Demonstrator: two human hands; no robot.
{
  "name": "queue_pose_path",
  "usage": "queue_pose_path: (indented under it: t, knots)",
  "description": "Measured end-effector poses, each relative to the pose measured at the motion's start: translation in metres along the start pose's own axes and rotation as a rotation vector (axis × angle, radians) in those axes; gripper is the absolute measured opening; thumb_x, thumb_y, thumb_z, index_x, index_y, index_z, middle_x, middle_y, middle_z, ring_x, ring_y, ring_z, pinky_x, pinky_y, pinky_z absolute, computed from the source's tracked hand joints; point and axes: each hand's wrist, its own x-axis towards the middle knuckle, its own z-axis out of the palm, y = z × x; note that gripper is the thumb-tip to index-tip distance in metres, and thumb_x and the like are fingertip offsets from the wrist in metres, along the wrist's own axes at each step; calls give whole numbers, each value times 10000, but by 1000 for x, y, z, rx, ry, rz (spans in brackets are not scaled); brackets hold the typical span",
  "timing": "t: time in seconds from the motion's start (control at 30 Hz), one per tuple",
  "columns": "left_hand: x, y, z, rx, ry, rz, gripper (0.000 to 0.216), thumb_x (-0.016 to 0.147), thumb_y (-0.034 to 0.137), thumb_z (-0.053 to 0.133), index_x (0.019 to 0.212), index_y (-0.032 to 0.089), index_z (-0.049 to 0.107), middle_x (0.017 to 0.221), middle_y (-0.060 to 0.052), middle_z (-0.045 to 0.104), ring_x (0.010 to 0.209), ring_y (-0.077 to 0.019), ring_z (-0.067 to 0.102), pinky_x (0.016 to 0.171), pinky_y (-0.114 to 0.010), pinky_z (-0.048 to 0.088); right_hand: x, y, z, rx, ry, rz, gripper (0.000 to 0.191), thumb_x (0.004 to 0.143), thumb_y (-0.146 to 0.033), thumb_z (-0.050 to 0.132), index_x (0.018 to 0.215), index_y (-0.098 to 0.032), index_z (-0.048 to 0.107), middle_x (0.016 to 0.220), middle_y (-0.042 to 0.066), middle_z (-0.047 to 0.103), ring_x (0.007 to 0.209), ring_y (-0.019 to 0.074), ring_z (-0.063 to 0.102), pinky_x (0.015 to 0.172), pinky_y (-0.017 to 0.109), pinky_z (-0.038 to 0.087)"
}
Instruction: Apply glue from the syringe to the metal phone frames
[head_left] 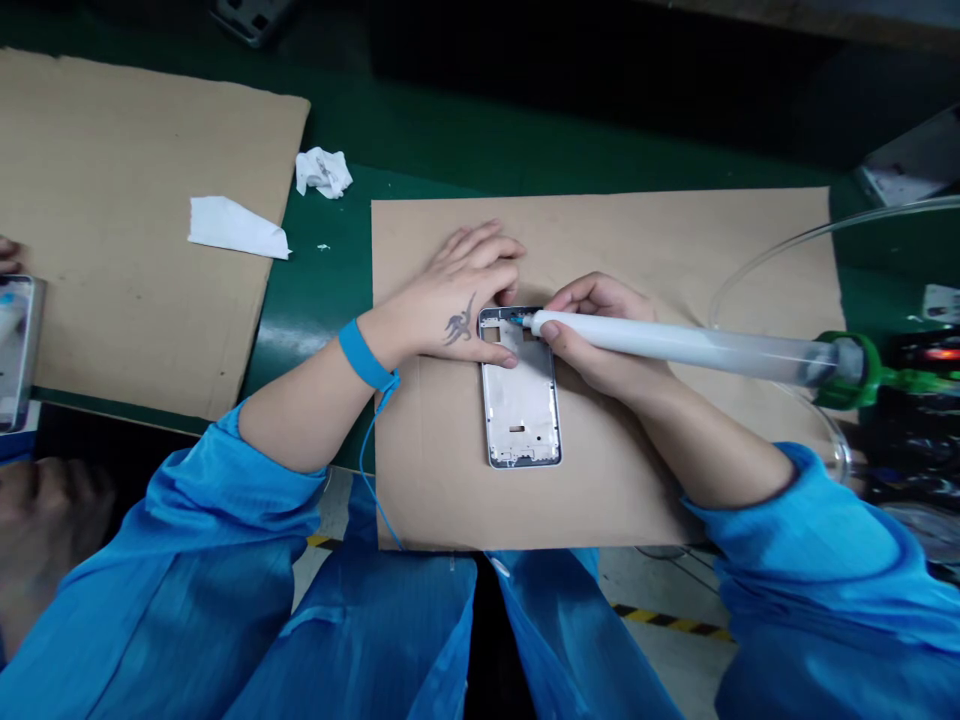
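A silver phone frame (521, 405) lies flat on a brown cardboard sheet (615, 470). My left hand (457, 300) rests on the frame's top left corner, fingers stretched flat, thumb pressing on the frame. My right hand (600, 335) grips a long white glue syringe (675, 345) like a pen. Its blue tip touches the frame's top edge. The syringe ends in a green fitting (862, 370) with a clear tube (757, 265) looping away. A blue wrist strap (365, 355) circles my left wrist.
A second cardboard sheet (112, 230) lies at the left with a white paper scrap (236, 228) on it. A crumpled tissue (322, 172) sits on the green mat (330, 270). Another person's hand (7, 255) and a phone frame (15, 350) show at the far left edge.
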Motion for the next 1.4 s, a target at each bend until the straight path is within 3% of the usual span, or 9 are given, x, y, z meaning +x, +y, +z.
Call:
queue_pose_path:
  t: [0.17, 0.77, 1.4]
  knots:
    - [0, 0, -1, -4, -4, -3, 721, 728, 811, 939, 1086, 230, 708, 1670, -211, 589, 1738, -535, 314, 1436, -752, 192, 0, 1, -1, -23, -3, -13, 424, 829, -623, 968, 934, -298, 717, 822, 29, 772, 664, 198, 676, 582, 357, 564]
    - [1, -2, 0, -4, -18, -6, 751, 737, 860, 911, 1091, 227, 713, 1686, -209, 573, 1749, -537, 287, 1442, -760, 156, 3, 2, -3, -20, 28, 10, 437, 815, -628, 969, 901, -287, 710, 788, 31, 771, 621, 204, 672, 542, 362, 536]
    - [1, -1, -1, -19, -31, -19, 790, 715, 912, 898, 1097, 240, 738, 1691, -195, 569, 1749, -535, 281, 1450, -755, 131, 2, 4, -5, -8, 48, 22, 502, 805, -727, 959, 883, -296, 714, 775, 36, 767, 624, 210, 682, 546, 372, 549]
